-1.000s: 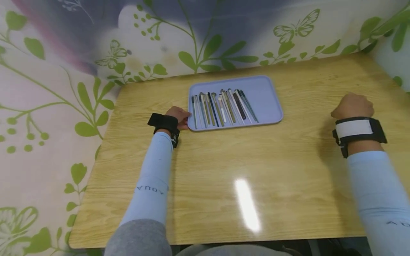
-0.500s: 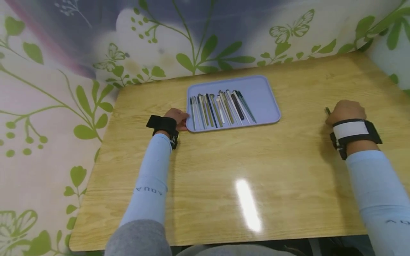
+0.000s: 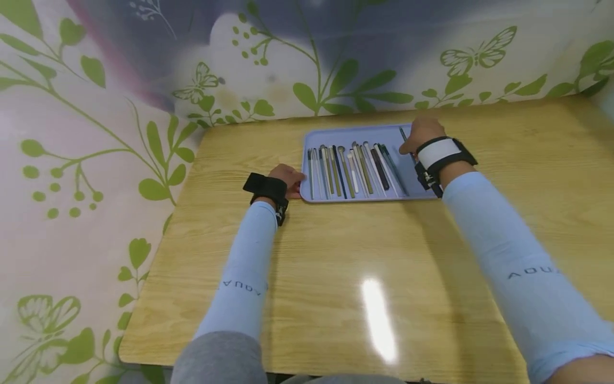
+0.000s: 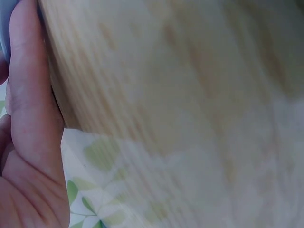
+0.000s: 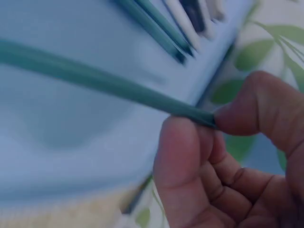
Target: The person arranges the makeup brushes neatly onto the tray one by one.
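A lilac tray [image 3: 345, 134] stands near the back of the table, with several slim makeup brushes [image 3: 355, 170] lying side by side in it. My left hand [image 3: 287, 178] holds the tray's left front rim between thumb and fingers; in the left wrist view, the hand [image 4: 33, 104] runs along the tray edge. Over the tray's right part, my right hand [image 3: 424, 133] pinches a dark green makeup brush [image 5: 95, 78]. Thumb and fingertips meet near one end of its handle. Its other end lies outside the right wrist view.
The tray rests on a wood-grain table [image 3: 326, 277], whose front edge is near the body. Behind and to the left rises a wall [image 3: 158, 74] printed with green leaves. Two dark green brushes [image 3: 394, 169] lie at the row's right end.
My right hand has moved left from the table's right side to over the tray, bringing the dark green makeup brush. The left hand stays at the tray rim. The head view has shifted slightly.
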`<state>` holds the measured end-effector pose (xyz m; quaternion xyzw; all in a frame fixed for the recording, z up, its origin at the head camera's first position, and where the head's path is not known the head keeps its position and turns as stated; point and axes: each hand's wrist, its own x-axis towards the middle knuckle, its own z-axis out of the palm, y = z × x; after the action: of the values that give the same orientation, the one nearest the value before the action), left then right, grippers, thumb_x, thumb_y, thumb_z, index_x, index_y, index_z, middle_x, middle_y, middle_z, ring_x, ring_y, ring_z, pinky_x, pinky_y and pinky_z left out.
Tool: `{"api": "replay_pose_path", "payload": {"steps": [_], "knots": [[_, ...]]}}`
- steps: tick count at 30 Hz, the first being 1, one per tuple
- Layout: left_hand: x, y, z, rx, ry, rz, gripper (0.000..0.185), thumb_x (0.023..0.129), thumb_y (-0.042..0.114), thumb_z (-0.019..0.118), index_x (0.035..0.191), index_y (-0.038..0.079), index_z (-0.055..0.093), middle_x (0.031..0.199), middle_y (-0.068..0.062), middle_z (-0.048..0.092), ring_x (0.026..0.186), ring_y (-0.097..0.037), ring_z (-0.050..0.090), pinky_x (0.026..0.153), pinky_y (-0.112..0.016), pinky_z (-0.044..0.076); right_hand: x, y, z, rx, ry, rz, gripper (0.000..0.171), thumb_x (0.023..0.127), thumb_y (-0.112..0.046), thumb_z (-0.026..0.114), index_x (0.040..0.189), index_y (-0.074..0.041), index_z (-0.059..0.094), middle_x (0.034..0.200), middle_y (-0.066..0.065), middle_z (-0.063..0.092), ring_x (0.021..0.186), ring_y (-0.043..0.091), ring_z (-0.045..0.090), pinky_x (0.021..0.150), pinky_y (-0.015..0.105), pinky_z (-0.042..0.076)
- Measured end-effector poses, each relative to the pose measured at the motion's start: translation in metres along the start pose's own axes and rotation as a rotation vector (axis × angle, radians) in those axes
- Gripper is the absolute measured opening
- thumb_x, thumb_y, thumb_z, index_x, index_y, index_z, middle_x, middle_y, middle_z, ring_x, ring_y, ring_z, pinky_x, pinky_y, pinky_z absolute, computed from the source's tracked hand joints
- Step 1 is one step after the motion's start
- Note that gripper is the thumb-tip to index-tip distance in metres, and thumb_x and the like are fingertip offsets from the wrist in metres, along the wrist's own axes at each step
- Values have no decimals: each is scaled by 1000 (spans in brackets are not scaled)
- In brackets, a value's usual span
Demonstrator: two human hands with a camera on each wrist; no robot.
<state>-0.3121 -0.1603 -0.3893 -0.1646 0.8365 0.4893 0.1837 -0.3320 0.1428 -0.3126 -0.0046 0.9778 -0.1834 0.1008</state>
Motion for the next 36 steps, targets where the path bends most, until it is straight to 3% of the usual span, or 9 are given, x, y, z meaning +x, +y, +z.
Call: {"api": "replay_pose_path", "payload": {"steps": [4, 11, 14, 20, 25, 30, 32, 34, 36], "knots": [[-3, 6, 14, 22, -12, 21, 19, 80, 19, 57, 68, 5, 53, 53, -2, 49, 42, -10, 49, 47, -28, 52, 1, 1, 15, -96, -2, -17, 29, 69, -25, 64, 57, -2, 53, 47, 4, 47, 53, 22, 49, 47, 30, 43], [5, 15, 33, 42, -53, 50, 19, 80, 20, 56, 67, 7, 53, 53, -2, 50, 42, -10, 48, 49, -29, 53, -5, 16, 21, -112, -22, 73, 42, 72, -26, 61, 91, 10, 55, 98, 27, 53, 89, 37, 51, 78, 45, 45], [10, 16, 37, 80, -67, 67, 19, 80, 21, 56, 67, 7, 54, 53, -2, 50, 41, -10, 49, 50, -30, 53, -6, 21, 21, -127, -31, 93, 45, 73, -27, 61, 96, 11, 54, 101, 28, 52, 93, 38, 50, 80, 46, 45], [20, 14, 38, 147, -70, 94, 19, 81, 23, 55, 73, 6, 57, 54, -2, 51, 39, -10, 50, 48, -28, 53, -5, 27, 26, -134, 8, 81, 36, 74, -24, 58, 88, 9, 57, 93, 27, 56, 84, 37, 54, 71, 45, 48], [26, 7, 25, 138, -62, 62, 19, 81, 23, 55, 85, 5, 60, 55, -1, 51, 41, -9, 51, 50, -27, 53, -3, 23, 30, -59, 112, 35, 25, 77, -19, 53, 64, 3, 55, 62, 15, 55, 58, 27, 51, 48, 34, 45], [35, 5, 3, 108, -46, 38, 19, 81, 23, 56, 87, 5, 59, 52, 1, 51, 42, -9, 51, 46, -24, 51, -19, 11, 20, 36, 160, -49, 31, 77, -14, 46, 47, -7, 38, 44, 1, 32, 40, 14, 32, 36, 23, 28], [40, 7, -6, 92, -45, 33, 20, 81, 24, 56, 87, 5, 58, 52, 2, 52, 42, -8, 51, 45, -24, 51, -28, 12, 15, 33, 143, -88, 25, 78, -13, 43, 56, -2, 49, 52, 9, 46, 47, 21, 43, 42, 28, 38], [45, 12, -15, 67, -50, 16, 23, 81, 25, 56, 92, 4, 56, 57, 0, 54, 44, -10, 53, 49, -27, 53, -36, 16, 12, 34, 104, -113, 27, 80, -16, 43, 79, 7, 57, 74, 20, 57, 65, 30, 52, 56, 36, 46], [50, 17, -23, 146, -31, 13, 30, 82, 32, 53, 96, 5, 56, 68, -2, 58, 51, -13, 57, 57, -30, 54, -42, 20, 11, 46, 64, -120, 41, 83, -23, 45, 102, 13, 50, 98, 29, 53, 85, 38, 51, 72, 45, 45]]}}
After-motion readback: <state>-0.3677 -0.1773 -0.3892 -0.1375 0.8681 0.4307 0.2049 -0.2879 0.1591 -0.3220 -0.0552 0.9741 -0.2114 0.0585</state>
